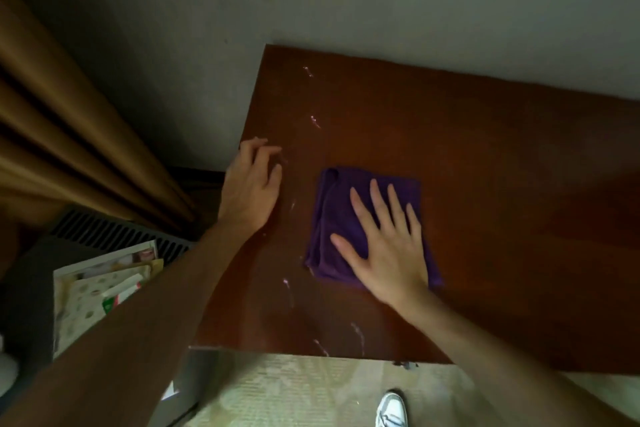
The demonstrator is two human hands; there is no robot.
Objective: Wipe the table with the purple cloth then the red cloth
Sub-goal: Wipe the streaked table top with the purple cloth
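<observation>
Purple pass underway, red cloth not in sight.
Right hand (388, 246) flat on purple cloth (332, 218) near the table (502, 184) left edge; left hand (251, 189) open, empty; streaks remain.

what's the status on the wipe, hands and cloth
Right hand flat on purple cloth, pressing, no grip. Left hand open at table edge. Wet streaks left of cloth. Red cloth not in view.
</observation>
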